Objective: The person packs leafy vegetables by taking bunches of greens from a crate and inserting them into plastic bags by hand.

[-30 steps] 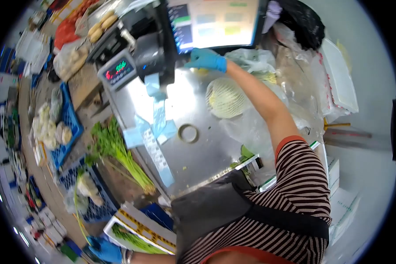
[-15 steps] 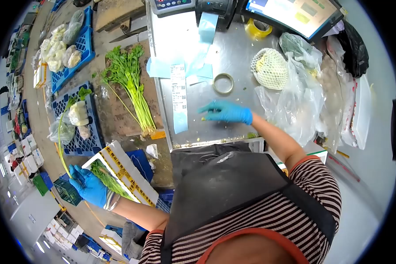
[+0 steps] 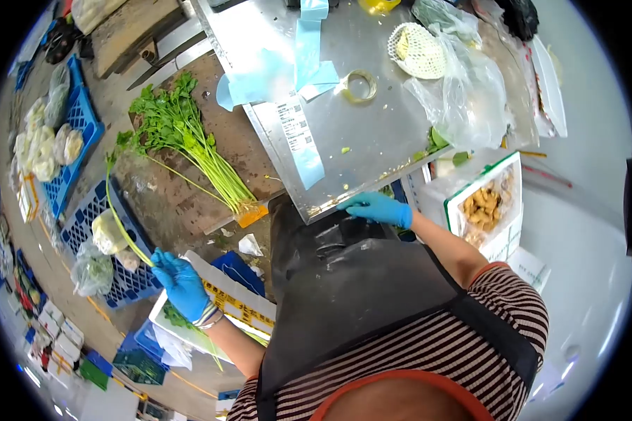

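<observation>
My left hand (image 3: 182,286), in a blue glove, pinches the lower end of a single long celery stalk (image 3: 121,224), whose leafy tip points up and away. On the brown board in front lies a bunch of celery (image 3: 203,151), leaves to the far left and root end near an orange piece (image 3: 253,215). My right hand (image 3: 379,209), also gloved in blue, is at the near edge of the metal table (image 3: 372,140) with its fingers stretched out and nothing visible in them. A printed label strip (image 3: 298,130) hangs over the table's left part.
Tape roll (image 3: 359,86), foam-netted produce (image 3: 418,50) and clear plastic bags (image 3: 463,91) lie on the table. A box of ginger (image 3: 484,207) stands at right. Blue crates (image 3: 109,242) with bagged vegetables are at left. Beneath my left arm is a taped white box (image 3: 249,309).
My view has turned. My right hand has come back from over the tabletop to its near edge. My left hand still holds the stalk, now closer to the celery bunch.
</observation>
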`<state>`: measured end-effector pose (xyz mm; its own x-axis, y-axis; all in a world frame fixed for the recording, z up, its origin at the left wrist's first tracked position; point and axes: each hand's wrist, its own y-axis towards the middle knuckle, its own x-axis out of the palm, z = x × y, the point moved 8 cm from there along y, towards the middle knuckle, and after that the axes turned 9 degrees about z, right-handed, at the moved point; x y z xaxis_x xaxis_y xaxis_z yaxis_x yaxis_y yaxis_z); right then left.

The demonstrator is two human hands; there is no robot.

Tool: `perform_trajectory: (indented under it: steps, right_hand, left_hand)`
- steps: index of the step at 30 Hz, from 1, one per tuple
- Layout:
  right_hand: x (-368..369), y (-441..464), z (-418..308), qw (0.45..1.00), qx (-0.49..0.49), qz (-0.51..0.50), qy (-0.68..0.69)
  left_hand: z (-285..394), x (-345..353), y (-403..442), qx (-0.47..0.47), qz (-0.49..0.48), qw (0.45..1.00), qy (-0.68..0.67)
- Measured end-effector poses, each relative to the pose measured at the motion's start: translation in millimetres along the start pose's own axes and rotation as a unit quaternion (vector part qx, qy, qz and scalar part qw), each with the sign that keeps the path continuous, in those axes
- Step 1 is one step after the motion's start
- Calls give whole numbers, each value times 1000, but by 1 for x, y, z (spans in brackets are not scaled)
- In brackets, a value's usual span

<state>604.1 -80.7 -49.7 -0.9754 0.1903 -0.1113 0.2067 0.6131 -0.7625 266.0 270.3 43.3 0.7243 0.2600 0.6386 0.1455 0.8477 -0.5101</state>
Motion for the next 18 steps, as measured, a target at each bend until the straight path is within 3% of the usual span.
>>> perform_trajectory:
  steps: [5, 10, 16, 18]
  right_hand:
    - [56, -41, 39, 983, 122, 96, 100]
    - [81, -49, 120, 959, 118, 204, 155]
    - [102, -63, 182, 926, 119, 266, 240]
    - [119, -46, 226, 915, 134, 278, 260]
  left_hand:
    - [-33, -56, 49, -131, -4, 990, 58]
    - [-78, -93, 63, -281, 20, 953, 113]
    - [-127, -116, 54, -425, 43, 893, 141]
    - [-140, -156, 68, -421, 43, 882, 209]
